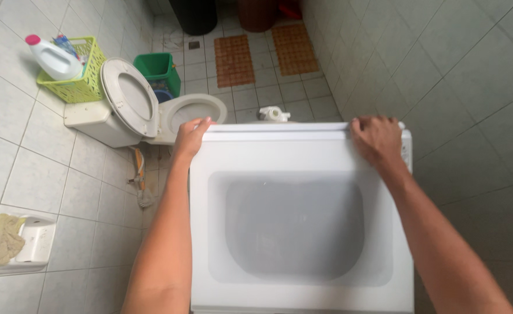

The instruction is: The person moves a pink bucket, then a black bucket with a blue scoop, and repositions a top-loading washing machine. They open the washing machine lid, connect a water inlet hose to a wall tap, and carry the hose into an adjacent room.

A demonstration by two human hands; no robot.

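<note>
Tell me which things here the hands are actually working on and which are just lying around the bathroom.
In hand:
- washing machine lid, white with a grey window
- left hand on its far left corner
- right hand on its far right corner

Lying about:
- toilet, seat up
- green basket with white bottle
- green bin
- wall soap dish with cloth
- floor mats

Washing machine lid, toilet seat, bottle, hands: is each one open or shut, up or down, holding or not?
Washing machine lid: shut, lying flat.
Left hand: grip on the lid's far left corner.
Right hand: grip on the lid's far right corner.
Toilet seat: raised.
Toilet bowl: open.
White bottle: pink cap on, lying in the green basket.
Cloth: crumpled on the wall soap dish.
</note>
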